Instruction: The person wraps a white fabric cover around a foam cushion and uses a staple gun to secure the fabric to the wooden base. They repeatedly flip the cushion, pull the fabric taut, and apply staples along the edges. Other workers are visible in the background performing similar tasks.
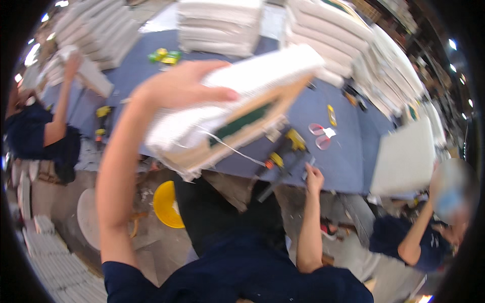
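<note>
Cushion panel [227,108], a white ribbed pad fixed on a pale wooden frame with a green strip on its underside, is lifted clear above the near edge of the blue worktop [348,161], tilted so that its far end points up toward the stacks. The left hand [182,86] holds it from on top, the thumb and fingers [222,94] wrapped over the padded edge and pressed into the soft face. It looks fairly light, since one raised arm carries it, yet the frame makes it stiff and awkward, so it would likely swing if held only at one end. The padding gives under the grip and the fabric may slip; the wooden edge seems the surer place to hold. A loose white thread [227,146] hangs from its underside and could catch.

The right hand [314,178] rests at the near edge of the worktop, fingers curled together on the rim, beside a yellow and black staple gun [285,151]. Whether it pinches anything small I cannot tell.

Farther along the worktop lie pink safety glasses [320,135] and a yellow cutter [331,115]. Stacks of finished white panels [222,25] stand along the far edge. A yellow bowl [166,204] sits on the floor below. Two other people, at the left and right, each hold up a white panel.
</note>
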`<state>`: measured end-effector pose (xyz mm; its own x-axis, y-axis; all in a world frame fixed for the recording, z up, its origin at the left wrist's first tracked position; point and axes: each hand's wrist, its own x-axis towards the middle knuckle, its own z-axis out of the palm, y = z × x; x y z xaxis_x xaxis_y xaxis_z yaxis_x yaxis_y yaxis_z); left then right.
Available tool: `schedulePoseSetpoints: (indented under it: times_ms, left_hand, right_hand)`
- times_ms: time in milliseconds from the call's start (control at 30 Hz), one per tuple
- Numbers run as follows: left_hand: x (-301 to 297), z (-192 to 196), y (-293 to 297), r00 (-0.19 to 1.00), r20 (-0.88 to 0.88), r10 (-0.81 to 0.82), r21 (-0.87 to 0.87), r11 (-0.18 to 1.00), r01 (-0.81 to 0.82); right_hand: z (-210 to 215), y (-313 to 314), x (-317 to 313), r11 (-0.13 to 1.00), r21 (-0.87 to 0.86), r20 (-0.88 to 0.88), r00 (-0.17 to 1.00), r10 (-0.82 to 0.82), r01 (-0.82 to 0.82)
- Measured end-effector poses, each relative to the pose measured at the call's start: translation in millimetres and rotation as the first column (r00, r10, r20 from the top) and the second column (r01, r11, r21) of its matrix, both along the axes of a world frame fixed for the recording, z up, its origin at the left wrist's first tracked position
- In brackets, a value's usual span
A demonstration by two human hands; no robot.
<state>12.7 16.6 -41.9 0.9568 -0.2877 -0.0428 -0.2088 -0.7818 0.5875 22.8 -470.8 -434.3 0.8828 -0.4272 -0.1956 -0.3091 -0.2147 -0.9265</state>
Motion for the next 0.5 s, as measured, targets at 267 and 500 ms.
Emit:
schedulePoseSetpoints:
  times_ms: [267, 500]
  left_hand:
    - [-6, 1, 13, 0.999, -0.022, 0.029, -0.031, 0.999, -0.03]
    - [-9, 0, 9, 0.999, -0.005, 0.035, -0.04, 0.999, -0.035]
  right_hand:
    - [-45, 32, 36, 0.939, 0.33, -0.12, 0.982, 0.144, -0.097]
    - [-85, 0, 62, 0.955, -0.238, -0.083, 0.984, 0.161, -0.176]
